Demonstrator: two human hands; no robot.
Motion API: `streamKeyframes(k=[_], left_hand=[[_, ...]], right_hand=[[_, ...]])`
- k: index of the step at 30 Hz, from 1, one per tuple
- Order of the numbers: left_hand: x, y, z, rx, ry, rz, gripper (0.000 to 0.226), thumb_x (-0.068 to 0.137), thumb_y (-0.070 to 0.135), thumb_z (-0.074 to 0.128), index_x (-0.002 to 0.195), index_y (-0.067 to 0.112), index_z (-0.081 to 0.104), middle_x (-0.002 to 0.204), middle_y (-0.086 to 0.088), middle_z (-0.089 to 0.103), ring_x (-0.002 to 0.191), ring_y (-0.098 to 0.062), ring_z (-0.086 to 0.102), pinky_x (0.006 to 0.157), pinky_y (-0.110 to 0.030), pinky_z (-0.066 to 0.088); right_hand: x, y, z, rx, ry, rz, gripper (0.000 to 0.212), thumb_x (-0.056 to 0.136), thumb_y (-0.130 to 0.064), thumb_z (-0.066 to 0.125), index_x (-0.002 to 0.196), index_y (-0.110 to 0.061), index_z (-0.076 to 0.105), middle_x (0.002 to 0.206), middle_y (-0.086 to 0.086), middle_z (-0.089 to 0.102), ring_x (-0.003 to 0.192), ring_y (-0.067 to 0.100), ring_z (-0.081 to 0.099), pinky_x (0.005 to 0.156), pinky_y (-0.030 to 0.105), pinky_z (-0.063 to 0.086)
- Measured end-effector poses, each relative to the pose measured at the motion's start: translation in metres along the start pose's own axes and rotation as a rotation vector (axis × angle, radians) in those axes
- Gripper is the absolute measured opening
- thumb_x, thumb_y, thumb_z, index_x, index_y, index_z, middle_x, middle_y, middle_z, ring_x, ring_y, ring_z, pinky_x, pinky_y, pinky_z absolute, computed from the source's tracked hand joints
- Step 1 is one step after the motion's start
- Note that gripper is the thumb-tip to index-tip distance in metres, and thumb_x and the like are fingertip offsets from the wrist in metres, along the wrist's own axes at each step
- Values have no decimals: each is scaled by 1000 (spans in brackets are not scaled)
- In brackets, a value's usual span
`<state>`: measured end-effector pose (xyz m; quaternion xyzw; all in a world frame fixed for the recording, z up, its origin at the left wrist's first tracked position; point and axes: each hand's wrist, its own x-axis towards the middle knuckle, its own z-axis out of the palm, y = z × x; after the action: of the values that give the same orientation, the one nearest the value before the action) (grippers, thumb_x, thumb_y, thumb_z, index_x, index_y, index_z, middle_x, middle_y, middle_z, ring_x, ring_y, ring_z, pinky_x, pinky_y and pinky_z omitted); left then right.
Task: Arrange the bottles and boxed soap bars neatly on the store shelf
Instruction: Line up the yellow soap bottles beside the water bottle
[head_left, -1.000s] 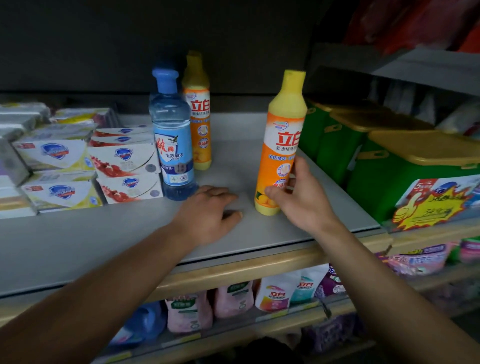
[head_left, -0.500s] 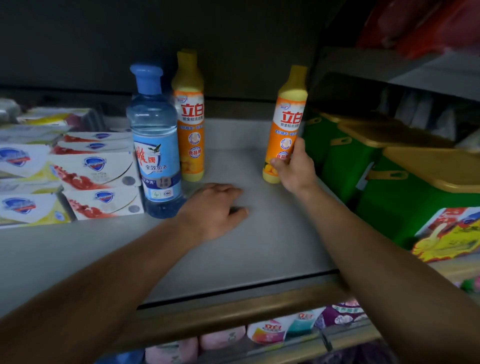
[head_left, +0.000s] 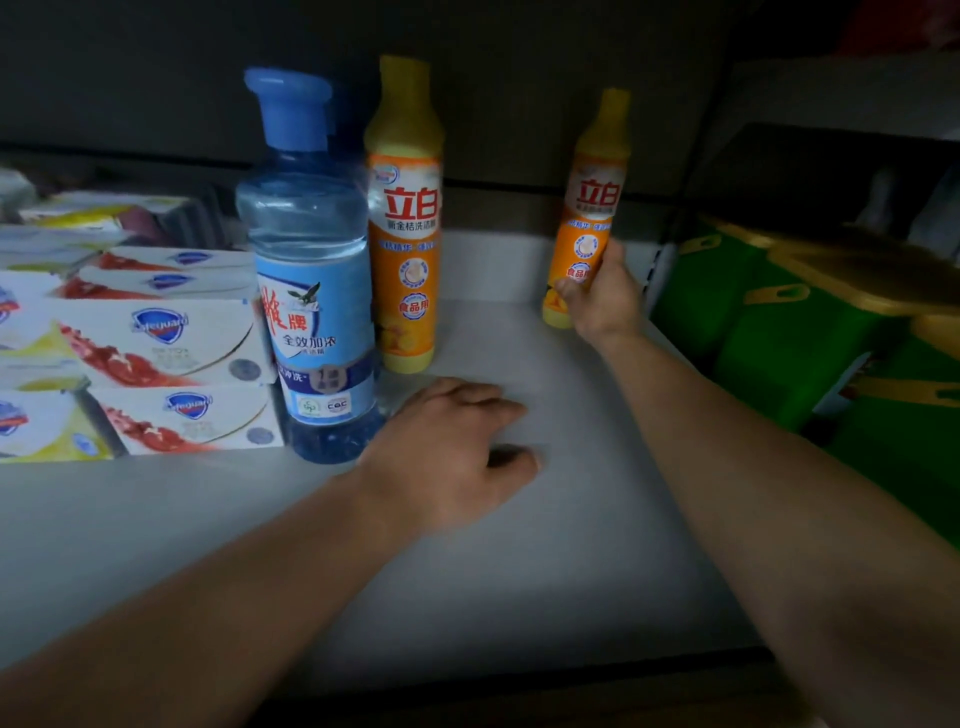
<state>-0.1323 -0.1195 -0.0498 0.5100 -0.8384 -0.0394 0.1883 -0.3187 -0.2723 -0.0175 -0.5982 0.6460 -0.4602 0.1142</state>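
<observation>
My right hand (head_left: 602, 299) grips the lower part of an orange bottle with a yellow cap (head_left: 592, 197), which stands upright near the back of the grey shelf (head_left: 519, 571). My left hand (head_left: 452, 452) rests palm down on the shelf, fingers loosely spread, holding nothing. Just left of it stands a clear blue bottle (head_left: 311, 291) with a blue cap. A second orange bottle (head_left: 408, 223) stands behind and to the right of the blue one. White boxed soap bars (head_left: 156, 343) lie in stacked rows at the left.
Green boxes with yellow lids (head_left: 810, 322) fill the neighbouring section at the right, close to the held bottle. A dark back wall (head_left: 519, 104) closes the shelf behind the bottles. The shelf's front edge (head_left: 519, 680) runs along the bottom.
My right hand has slid the orange bottle from near the front edge toward the back of the shelf. The camera has moved closer. My left hand has stayed in place.
</observation>
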Motion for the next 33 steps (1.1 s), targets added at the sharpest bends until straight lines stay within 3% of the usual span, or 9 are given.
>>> streamKeyframes(k=[4,13,16,19,21,25,27,29,33], left_hand=[[0,0,1,22,12,5,64,85,66,39,141,37,45,150,10,41,138,-11,29,115,-25,25],[1,-1,3,-18,20,11,59,87,60,50,141,36,47,149,9,42,138,-13,30,115,-30,27],[1,-1,1,-12,-4,7,60,87,61,49,141,36,45,150,9,41,139,-13,29,115,-30,26],[3,-1,-2,-23,-32,10,59,88,57,51,142,33,45,151,8,39,140,-13,28,116,-27,23],[2,-2,-5,-58,-48,21,59,89,54,54,142,30,47,151,6,40,140,-12,29,113,-22,20],[-6,-3,-12,-113,-91,50,57,88,48,59,140,25,51,150,1,43,139,-12,33,108,-14,17],[-11,-4,-16,-120,-102,61,56,88,46,61,137,22,54,147,0,47,137,-12,36,106,-12,17],[-14,-4,-20,-150,-122,66,54,87,43,64,135,18,56,143,0,51,135,-12,40,108,-15,21],[-16,-4,-26,-182,-140,58,53,87,42,64,134,18,56,141,1,54,133,-14,44,110,-24,32]], right_hand=[[10,-3,11,3,-10,-7,59,89,-23,71,138,-9,39,137,11,54,121,30,54,101,38,43],[20,-5,14,-26,-88,26,63,89,-24,71,139,-11,36,140,11,52,124,29,52,104,39,41],[19,-7,3,-101,-181,86,68,82,-30,77,136,-9,41,137,12,52,122,27,53,91,30,41],[8,-11,-11,-188,-77,52,63,83,-33,74,133,-7,47,134,14,52,121,29,53,90,30,42],[-2,-24,-19,-146,-12,-41,47,87,-31,68,127,-11,55,128,9,58,116,26,57,94,30,44],[-24,-79,-26,43,-69,-182,21,87,-38,65,104,-27,60,94,-8,63,88,9,58,70,17,40],[-30,-110,-24,135,-104,-230,20,86,-45,64,97,-28,62,85,-13,62,85,8,59,64,17,40],[-35,-137,-22,146,-162,-263,38,86,-53,61,114,-26,66,90,-13,63,91,9,59,62,13,39],[-37,-165,-18,32,-322,-297,69,89,-58,60,148,-28,40,136,0,58,119,17,55,72,13,38]])
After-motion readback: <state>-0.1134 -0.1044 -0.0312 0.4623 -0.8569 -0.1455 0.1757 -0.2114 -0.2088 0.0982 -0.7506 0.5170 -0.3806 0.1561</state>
